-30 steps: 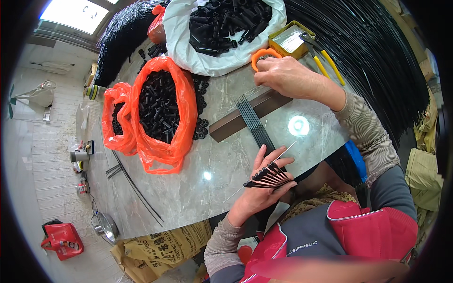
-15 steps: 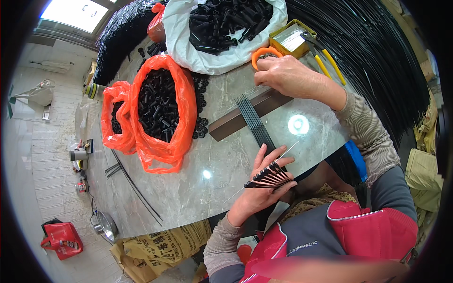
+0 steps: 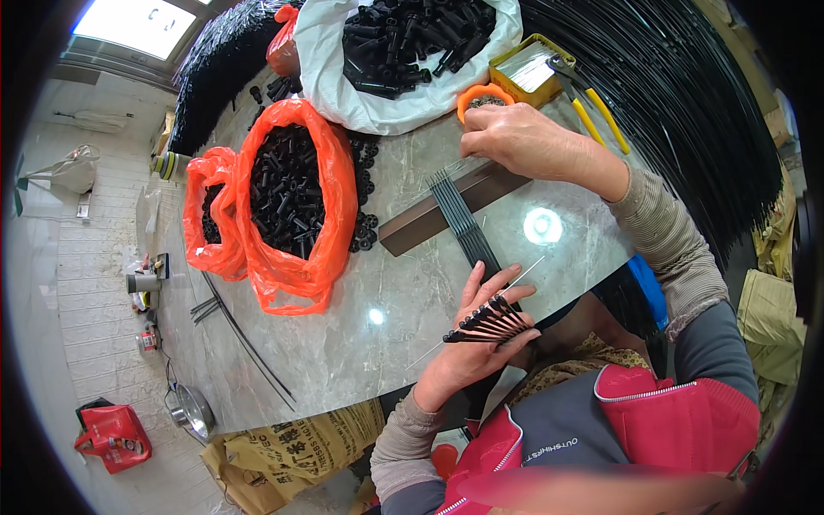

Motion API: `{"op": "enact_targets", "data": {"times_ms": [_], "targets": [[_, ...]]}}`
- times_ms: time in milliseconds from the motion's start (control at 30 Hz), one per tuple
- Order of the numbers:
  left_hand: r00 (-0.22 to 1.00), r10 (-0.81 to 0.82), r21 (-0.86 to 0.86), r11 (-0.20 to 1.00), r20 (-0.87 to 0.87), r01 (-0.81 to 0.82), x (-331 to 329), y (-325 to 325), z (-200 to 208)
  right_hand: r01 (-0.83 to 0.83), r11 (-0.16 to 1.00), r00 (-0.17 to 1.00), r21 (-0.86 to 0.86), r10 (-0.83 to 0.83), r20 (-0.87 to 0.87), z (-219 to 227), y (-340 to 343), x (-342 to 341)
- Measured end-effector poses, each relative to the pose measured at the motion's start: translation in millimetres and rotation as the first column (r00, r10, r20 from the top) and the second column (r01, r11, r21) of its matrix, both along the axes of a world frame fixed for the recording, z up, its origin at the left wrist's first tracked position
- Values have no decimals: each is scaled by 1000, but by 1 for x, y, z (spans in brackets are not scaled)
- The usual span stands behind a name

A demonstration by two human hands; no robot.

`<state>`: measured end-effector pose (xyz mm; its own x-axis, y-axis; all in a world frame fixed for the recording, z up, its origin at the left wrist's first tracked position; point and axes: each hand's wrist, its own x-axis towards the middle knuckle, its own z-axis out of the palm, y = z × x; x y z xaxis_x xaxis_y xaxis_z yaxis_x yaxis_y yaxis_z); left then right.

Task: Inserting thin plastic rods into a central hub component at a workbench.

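Note:
My left hand point(image 3: 463, 356), palm up near the table's front edge, grips a fan of thin black rods point(image 3: 489, 323). Their knobbed ends line up along a thin metal wire point(image 3: 530, 272). Beyond the fingers, the flat row of black rods point(image 3: 464, 225) crosses a dark brown bar point(image 3: 408, 229) lying on the table. My right hand point(image 3: 521, 144) hovers over the far end of that bar, thumb and fingers pinched together beside an orange dish point(image 3: 486, 93) of small bits. What the pinch holds is too small to make out.
Orange bags point(image 3: 341, 210) of black tubes stand left, near a white sack point(image 3: 322, 81) of larger black parts. Yellow-handled pliers point(image 3: 608, 120) and a yellow tin point(image 3: 508, 86) are at the back right. Long black rods point(image 3: 661, 103) heap behind them; loose rods point(image 3: 249, 348) lie front left.
My right hand has shifted very slightly to the left. My left hand and the rods stay in place.

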<state>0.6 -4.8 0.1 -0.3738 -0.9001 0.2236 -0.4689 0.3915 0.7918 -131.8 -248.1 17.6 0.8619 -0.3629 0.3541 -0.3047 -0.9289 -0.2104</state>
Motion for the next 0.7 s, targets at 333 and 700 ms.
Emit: {"op": "enact_targets", "data": {"times_ms": [333, 700], "targets": [[1000, 11, -6, 1000, -3, -12, 0, 1, -1, 5, 1000, 1000, 12, -5, 3, -2, -1, 1], [1000, 13, 3, 1000, 0, -13, 0, 0, -1, -21, 1000, 999, -1, 21, 48, -3, -1, 1]]}}
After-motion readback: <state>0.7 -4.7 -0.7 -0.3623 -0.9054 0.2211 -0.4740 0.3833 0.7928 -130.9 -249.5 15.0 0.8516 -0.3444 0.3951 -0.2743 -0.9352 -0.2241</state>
